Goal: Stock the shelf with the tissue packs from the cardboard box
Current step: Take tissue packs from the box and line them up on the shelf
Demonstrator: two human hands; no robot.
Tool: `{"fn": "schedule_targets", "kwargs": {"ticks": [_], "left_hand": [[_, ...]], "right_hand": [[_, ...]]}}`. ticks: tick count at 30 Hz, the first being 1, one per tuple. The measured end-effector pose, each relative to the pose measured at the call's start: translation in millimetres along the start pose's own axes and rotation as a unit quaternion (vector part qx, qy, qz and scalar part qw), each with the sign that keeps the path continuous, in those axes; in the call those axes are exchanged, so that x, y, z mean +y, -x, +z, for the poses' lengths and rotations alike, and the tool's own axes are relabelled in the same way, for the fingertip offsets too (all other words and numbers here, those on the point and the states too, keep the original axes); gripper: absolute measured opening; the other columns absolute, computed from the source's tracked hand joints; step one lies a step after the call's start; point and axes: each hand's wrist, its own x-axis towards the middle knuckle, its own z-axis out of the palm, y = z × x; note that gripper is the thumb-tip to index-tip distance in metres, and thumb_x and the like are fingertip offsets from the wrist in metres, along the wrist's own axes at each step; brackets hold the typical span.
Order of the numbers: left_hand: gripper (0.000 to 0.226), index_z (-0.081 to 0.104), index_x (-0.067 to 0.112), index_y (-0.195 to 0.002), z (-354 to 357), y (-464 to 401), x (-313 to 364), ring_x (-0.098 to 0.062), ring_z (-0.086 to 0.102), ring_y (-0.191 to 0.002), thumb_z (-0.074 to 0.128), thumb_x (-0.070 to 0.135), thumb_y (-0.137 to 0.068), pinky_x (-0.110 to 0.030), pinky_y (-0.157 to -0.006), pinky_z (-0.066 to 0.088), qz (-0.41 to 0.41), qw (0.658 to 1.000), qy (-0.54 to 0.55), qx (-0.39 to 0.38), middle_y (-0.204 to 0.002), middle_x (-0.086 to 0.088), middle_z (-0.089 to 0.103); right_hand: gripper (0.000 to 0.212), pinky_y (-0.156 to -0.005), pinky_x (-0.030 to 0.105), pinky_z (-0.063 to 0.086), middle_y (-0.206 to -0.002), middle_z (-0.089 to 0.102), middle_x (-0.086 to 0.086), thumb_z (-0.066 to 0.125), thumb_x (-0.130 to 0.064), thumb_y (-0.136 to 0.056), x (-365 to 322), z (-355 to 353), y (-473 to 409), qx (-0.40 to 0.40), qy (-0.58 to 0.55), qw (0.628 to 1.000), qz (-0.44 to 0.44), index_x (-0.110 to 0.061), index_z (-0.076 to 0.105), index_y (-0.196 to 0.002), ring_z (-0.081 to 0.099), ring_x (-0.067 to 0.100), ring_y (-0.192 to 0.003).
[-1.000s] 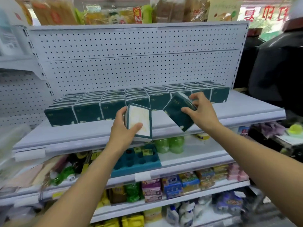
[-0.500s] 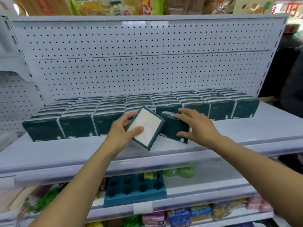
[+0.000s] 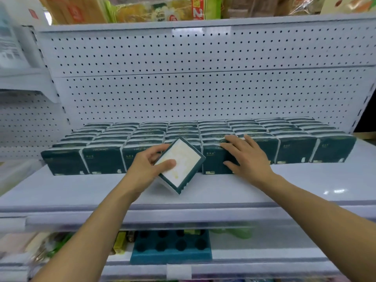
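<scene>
head view: only one camera here, looking down at a white shelf (image 3: 305, 186) with a pegboard back (image 3: 183, 94).
tissue packs: dark green rows (image 3: 234, 131) fill the back of the shelf, front row standing on edge.
left hand: left hand (image 3: 146, 165) has its grip closed around one loose tissue pack (image 3: 181, 164), thumb across the pale face, fingers behind. The pack is tilted on a corner, just in front of a slot in the front row.
right hand: right hand (image 3: 247, 157) lies flat with fingers spread, pressing on the front-row pack (image 3: 215, 161) right of that slot, gripping nothing.
cardboard box: not in view, so can't say how many are left.
how I'd do it: square the tilted pack up so it matches its neighbours, slide it straight back into the slot, and keep the right hand bracing the row so nothing tips.
below: a teal tray with round holes (image 3: 171, 249) sits on the lower shelf.
</scene>
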Motion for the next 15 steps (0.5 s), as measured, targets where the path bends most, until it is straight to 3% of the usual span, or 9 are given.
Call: {"fn": "schedule_targets", "kwargs": {"ticks": [4,7,10,13,15], "left_hand": [[0.037,0.065,0.034,-0.114,6.1,-0.9,3.6,-0.005,0.07,-0.094,0.074,0.015,-0.084,-0.014,-0.072,0.053,0.001,1.0,0.002,0.0,-0.104,0.013,0.074],[0.036,0.065,0.035,-0.114,13.3,-1.9,7.9,-0.004,0.07,-0.091,0.073,0.014,-0.086,-0.012,-0.067,0.051,0.003,1.0,0.01,-0.003,-0.103,0.015,0.074],[0.033,0.065,0.033,-0.117,25.9,-4.5,14.6,-0.008,0.07,-0.087,0.07,0.017,-0.089,-0.015,-0.065,0.051,-0.006,1.0,0.024,-0.017,-0.104,0.009,0.075],[0.029,0.067,0.028,-0.118,43.5,-6.8,23.0,-0.016,0.068,-0.088,0.068,0.021,-0.089,-0.029,-0.076,0.052,-0.037,0.997,0.048,-0.057,-0.103,-0.003,0.075],[0.022,0.067,0.024,-0.116,54.2,-7.0,29.9,-0.019,0.067,-0.09,0.061,0.029,-0.095,-0.032,-0.075,0.052,-0.055,0.995,0.062,-0.052,-0.107,-0.009,0.072]], "right_hand": [[0.061,-0.11,0.054,0.032,-0.136,0.055,0.006,0.086,-0.027,-0.069,2.0,4.3,-2.8,0.014,0.004,1.0,-0.017,-0.014,0.062,-0.124,0.054,0.026,-0.125],[0.08,-0.113,0.054,0.029,-0.15,0.038,0.007,0.082,-0.034,-0.072,-2.7,-3.5,-4.3,0.02,-0.01,0.999,-0.024,-0.017,0.043,-0.14,0.042,0.027,-0.135],[0.09,-0.11,0.049,0.035,-0.154,0.029,0.008,0.08,-0.032,-0.073,-14.4,-21.2,-9.6,0.047,-0.094,0.987,-0.119,-0.018,0.031,-0.146,0.036,0.029,-0.135],[0.069,-0.103,0.045,0.041,-0.145,0.044,0.006,0.079,-0.027,-0.076,-20.8,-33.3,-15.3,0.056,-0.14,0.971,-0.184,-0.015,0.048,-0.137,0.043,0.027,-0.132],[0.055,-0.09,0.045,0.049,-0.128,0.06,0.0,0.08,-0.02,-0.073,-17.6,-42.3,-14.2,0.031,-0.205,0.97,-0.129,-0.018,0.06,-0.124,0.054,0.022,-0.118]]}}
